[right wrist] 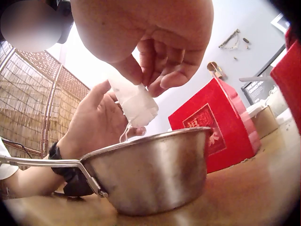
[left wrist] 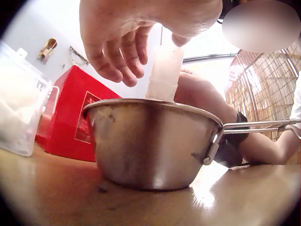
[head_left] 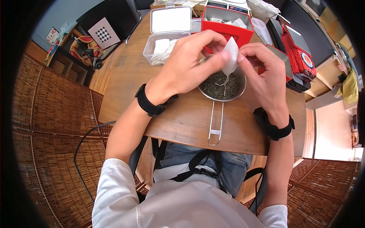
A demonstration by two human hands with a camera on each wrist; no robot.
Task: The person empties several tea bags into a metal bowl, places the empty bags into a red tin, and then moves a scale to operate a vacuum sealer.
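A white drawstring tea bag (head_left: pixel 230 57) is held upright over a metal sierra cup (right wrist: pixel 149 169), its string dangling toward the cup. My right hand (head_left: pixel 265 68) pinches the bag's edge between thumb and fingertips. From the other side my left hand (head_left: pixel 192 60) has its thumb against the bag, the forefinger passing behind it in the head view. The other left fingers hang loosely bent in the left wrist view. Dark dried leaves (head_left: pixel 216 88) cover the bottom of the cup. Its folding wire handle (head_left: pixel 215 131) points toward my body.
Behind the left hand stands a clear plastic box (head_left: pixel 152 38) with white bags and its lid raised. An open red box (head_left: pixel 228 32) holds more bags behind the cup. A red patterned case (head_left: pixel 296 57) and a digital scale (head_left: pixel 230 4) are farther off. The wooden table (head_left: pixel 178 125) ends near my lap.
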